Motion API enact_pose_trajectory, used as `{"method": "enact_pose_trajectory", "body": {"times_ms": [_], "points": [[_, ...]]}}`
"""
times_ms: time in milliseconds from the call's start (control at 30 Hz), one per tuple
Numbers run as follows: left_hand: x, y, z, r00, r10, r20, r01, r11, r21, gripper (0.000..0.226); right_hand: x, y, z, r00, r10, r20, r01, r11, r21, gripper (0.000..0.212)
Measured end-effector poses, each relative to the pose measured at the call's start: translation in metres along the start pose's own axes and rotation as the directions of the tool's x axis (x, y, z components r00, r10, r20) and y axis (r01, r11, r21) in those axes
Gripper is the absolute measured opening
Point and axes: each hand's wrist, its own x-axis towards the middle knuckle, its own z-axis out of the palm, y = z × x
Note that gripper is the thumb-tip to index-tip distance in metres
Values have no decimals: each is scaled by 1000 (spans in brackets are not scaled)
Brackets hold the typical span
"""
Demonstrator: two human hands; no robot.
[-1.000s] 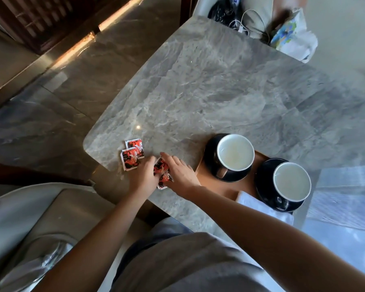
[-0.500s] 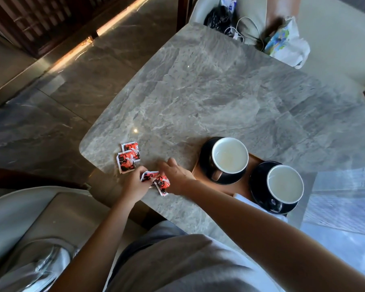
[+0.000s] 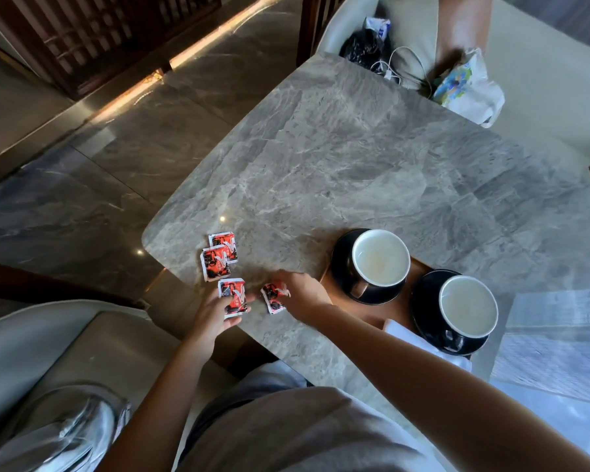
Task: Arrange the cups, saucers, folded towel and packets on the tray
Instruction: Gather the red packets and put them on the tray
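Note:
A brown tray [image 3: 394,303] lies at the near edge of the grey marble table [image 3: 355,172]. On it stand two white cups on black saucers, one on the left [image 3: 380,262] and one on the right [image 3: 468,311]. A folded white towel [image 3: 409,337] lies on the tray's near part, partly hidden by my right arm. Two red packets [image 3: 218,258] lie overlapped near the table's left corner. My left hand [image 3: 218,313] holds a third red packet [image 3: 233,297]. My right hand [image 3: 302,296] grips a fourth red packet [image 3: 275,296] left of the tray.
A light chair across the table holds a black bag [image 3: 363,49], a white cable [image 3: 402,68] and a colourful plastic bag [image 3: 467,88]. Another person's arm [image 3: 464,25] rests there. A padded seat [image 3: 65,369] sits at my left over the stone floor. Papers [image 3: 556,335] lie at right.
My hands have drawn apart, each with one red packet; before, both were bunched together over the packets. The left hand's packet now lies flat and in plain view.

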Motion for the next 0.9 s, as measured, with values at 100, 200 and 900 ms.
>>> {"method": "enact_pose_trajectory", "body": {"times_ms": [100,200,900], "points": [[-3,0,1,1000,-28,13,30,991,-130,23,-1,5,-1,998,55,-26,-49,976,210,20],[-6,2,9,993,-114,-19,103,948,-303,13,-4,2,-3,998,34,-55,-14,942,335,14],[-30,-21,-29,994,-69,90,96,935,-342,16,71,-88,5,940,-282,194,308,943,-122,44]]}}
